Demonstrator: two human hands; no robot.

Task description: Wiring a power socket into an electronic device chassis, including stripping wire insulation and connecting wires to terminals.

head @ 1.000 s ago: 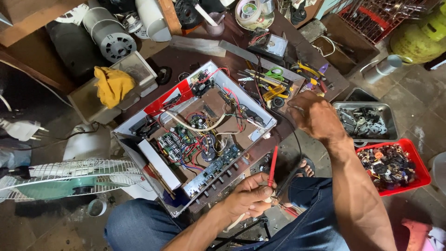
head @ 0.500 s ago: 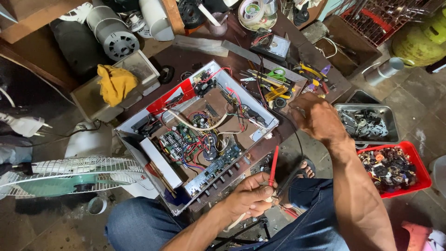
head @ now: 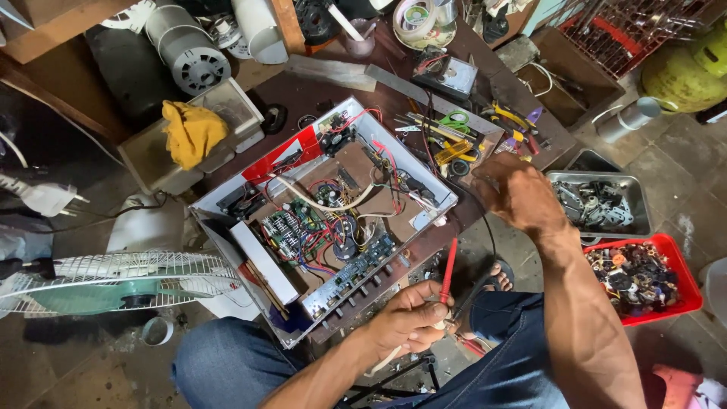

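Probes, one red (head: 449, 269) and one black (head: 473, 294), stick up from the left hand (head: 409, 322), which is closed around their lower ends near the person's lap, just near of the open amplifier (head: 326, 220).

Far left, a white plug (head: 45, 198) lies above a fan (head: 113, 280) with a white grille. Farther back a yellow rag (head: 191, 132) sits in a grey tray (head: 242, 102) on the counter (head: 318, 87). The amplifier rests tilted on the counter's near edge, its lid off, showing circuit boards, coloured wires and a row of knobs along its near side.

Right of it, the right hand (head: 515, 193) hovers over the counter's right corner, fingers curled; whether it pinches anything I cannot tell. A black lead runs down from under it toward the probes. Just beyond lie pliers (head: 509, 117) and other hand tools. Farther right, a metal tray (head: 602, 201) and a red tray (head: 644, 276) of small parts sit on the floor.
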